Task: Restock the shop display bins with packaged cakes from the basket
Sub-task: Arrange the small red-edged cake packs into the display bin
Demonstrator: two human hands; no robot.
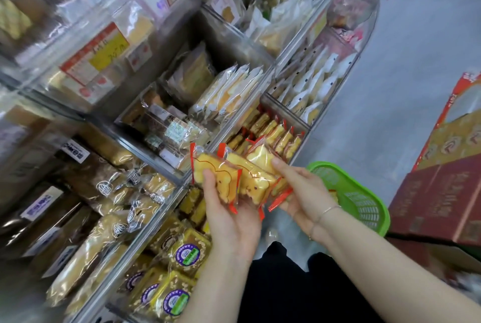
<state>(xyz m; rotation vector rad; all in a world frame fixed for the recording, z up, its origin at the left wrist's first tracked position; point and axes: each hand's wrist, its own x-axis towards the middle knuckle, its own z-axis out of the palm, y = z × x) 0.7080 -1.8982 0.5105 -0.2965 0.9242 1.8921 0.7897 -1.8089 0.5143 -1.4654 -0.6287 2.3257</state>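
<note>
A: Start close in. What do the hands have?

B: The left hand is curled under a fanned stack of packaged cakes, thumb pressed on the nearest wrapper. The right hand closes on the far end of the same stack, fingertips on the top packet. So both are holding the cakes, just in front of the shelves.

A: How will they handle?

B: Light and soft, I'd judge. It's sponge in thin clear film with red crimped ends. The film looks slick, so packets could slide over one another, and squeezing would dent the cake. Best to hold across the flat faces, supported from below, not by the crimped ends.

A: And the basket?

B: The green basket sits just behind the right wrist, to the right. I can only make out a glimpse of yellow inside.

A: Where should they go?

B: Just beyond the hands, a clear bin holds matching red-edged cakes standing on edge in rows. Farther bins hold other packets.
</note>
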